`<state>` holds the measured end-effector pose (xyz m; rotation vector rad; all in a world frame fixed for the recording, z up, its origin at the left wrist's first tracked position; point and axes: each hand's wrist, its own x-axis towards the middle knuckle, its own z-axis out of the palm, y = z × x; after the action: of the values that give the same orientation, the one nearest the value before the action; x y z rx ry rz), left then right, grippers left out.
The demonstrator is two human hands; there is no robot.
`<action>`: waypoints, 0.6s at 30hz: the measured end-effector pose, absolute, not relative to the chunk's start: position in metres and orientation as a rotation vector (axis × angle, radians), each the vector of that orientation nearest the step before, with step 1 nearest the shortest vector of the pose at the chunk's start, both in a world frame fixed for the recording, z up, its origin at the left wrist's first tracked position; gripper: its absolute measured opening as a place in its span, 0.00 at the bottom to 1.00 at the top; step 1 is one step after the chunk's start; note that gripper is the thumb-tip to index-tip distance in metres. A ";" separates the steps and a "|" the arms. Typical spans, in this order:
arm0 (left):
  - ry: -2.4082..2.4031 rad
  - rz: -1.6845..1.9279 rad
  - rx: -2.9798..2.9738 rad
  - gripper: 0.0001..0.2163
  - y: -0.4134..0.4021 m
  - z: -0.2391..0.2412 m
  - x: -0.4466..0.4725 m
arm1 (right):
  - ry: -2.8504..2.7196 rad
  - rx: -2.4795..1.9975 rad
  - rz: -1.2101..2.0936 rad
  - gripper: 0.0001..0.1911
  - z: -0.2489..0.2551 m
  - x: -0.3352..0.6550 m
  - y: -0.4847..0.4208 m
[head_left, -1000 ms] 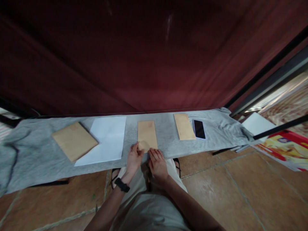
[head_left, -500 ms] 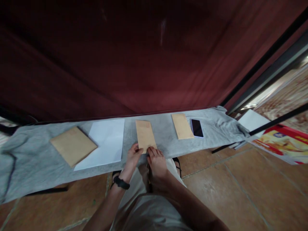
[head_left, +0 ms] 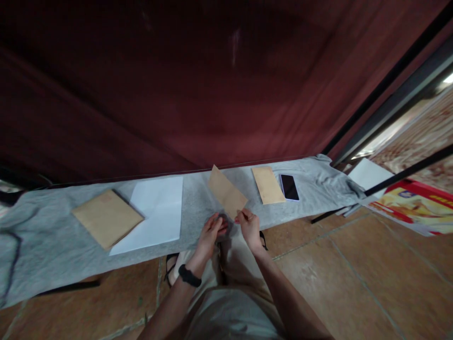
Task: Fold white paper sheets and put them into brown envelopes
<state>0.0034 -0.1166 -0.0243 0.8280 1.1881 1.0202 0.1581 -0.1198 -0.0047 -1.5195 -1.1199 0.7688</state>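
Observation:
A brown paper envelope [head_left: 227, 190] is tilted over the middle of the cloth-covered bench. My right hand [head_left: 249, 226] pinches it by its near right corner. Just left of the envelope's near end, my left hand [head_left: 211, 233] is apart from it, fingers loosely spread and holding nothing I can see. A second brown envelope [head_left: 268, 185] lies flat to the right, beside a dark-screened phone [head_left: 289, 187]. On the left, a stack of brown envelopes [head_left: 108, 218] overlaps white paper sheets [head_left: 161, 208].
Grey cloth [head_left: 46, 236] covers the narrow bench. A dark red panel [head_left: 212, 94] rises behind it. At the right stand a black metal bar [head_left: 417, 171] and a red and yellow box [head_left: 417, 203]. The floor is brown tile [head_left: 311, 269].
The envelope in the middle has turned, its far end swinging left and its near end right. My left hand has let go of it; my right hand has moved right with its corner.

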 end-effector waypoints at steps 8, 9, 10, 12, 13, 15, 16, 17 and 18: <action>1.111 1.055 0.802 0.22 -0.116 -0.012 0.016 | -0.567 -1.285 1.290 0.23 -0.016 0.140 -0.134; 1.128 1.052 0.810 0.22 -0.115 -0.012 0.014 | -0.550 -1.278 1.317 0.23 -0.017 0.139 -0.136; 1.145 1.042 0.824 0.22 -0.114 -0.013 0.011 | -0.535 -1.271 1.341 0.23 -0.018 0.138 -0.137; 1.171 1.009 0.872 0.20 -0.111 -0.014 0.003 | -0.505 -1.256 1.377 0.22 -0.019 0.138 -0.138; 1.184 0.988 0.900 0.19 -0.109 -0.015 0.000 | -0.488 -1.251 1.387 0.22 -0.020 0.139 -0.138; 1.218 0.955 0.941 0.17 -0.105 -0.014 -0.006 | -0.447 -1.249 1.391 0.21 -0.022 0.140 -0.138; 1.231 0.944 0.952 0.17 -0.103 -0.014 -0.007 | -0.430 -1.253 1.385 0.20 -0.022 0.141 -0.137; 1.239 0.942 0.958 0.17 -0.102 -0.013 -0.008 | -0.415 -1.255 1.379 0.20 -0.022 0.141 -0.136; 1.237 0.948 0.959 0.17 -0.101 -0.011 -0.007 | -0.402 -1.254 1.371 0.20 -0.022 0.142 -0.136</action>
<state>-0.0067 -0.1014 -0.0113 0.9594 1.2368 0.9481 0.1418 -0.1359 -0.0222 -1.2543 -0.4024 1.3711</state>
